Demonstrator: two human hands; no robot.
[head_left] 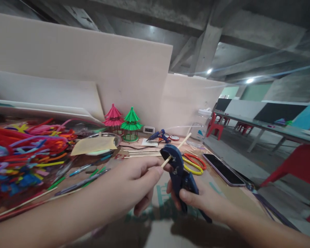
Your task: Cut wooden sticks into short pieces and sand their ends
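Observation:
My left hand pinches one end of a thin wooden stick between thumb and fingers. The stick slants up to the right and passes through the head of a dark blue cutter tool. Wrapped round the tool's handles is my right hand. Both hands are above the cardboard-covered table. Behind them lie several more wooden sticks, a dark blue glue gun and scissors with yellow and red handles.
Colourful pipe cleaners are piled at the left. A pink pagoda model and a green one stand at the back. At the right are a phone, a clear plastic jug and a red chair.

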